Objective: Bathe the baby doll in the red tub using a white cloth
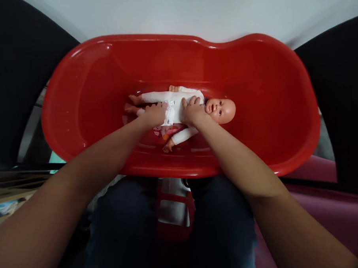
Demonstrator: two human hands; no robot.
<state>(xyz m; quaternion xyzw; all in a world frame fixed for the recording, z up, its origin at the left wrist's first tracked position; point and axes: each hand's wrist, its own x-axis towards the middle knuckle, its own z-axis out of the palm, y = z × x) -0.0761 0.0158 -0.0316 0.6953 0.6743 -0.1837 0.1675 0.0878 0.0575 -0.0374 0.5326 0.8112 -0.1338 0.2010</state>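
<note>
Face up on the floor of a red plastic baby bathtub point(201, 42), a baby doll point(180, 110), lying lengthwise along the tub: bald vinyl head point(223, 111) toward the right, bare feet point(133, 102) toward the left. Around its body and limbs, a white long-sleeved bodysuit point(174, 102) with a small tag at the middle. Under the doll on the near side, a pink printed cloth point(167, 131), partly showing. Doll's bare hand point(167, 148) out toward the near side, well clear of both of the person's hands. Left hand point(154, 115) across the doll's hips, fingers curved over the suit, with no telling whether any fabric is pinched. Right hand point(193, 111) open and flat on the chest, fingers spread toward the far side, just short of the head. Below the tub's near rim, dark jeans point(118, 230) over the person's lap and a red stand point(175, 217) between the knees. Beyond the far rim, a pale wall point(184, 11).
</note>
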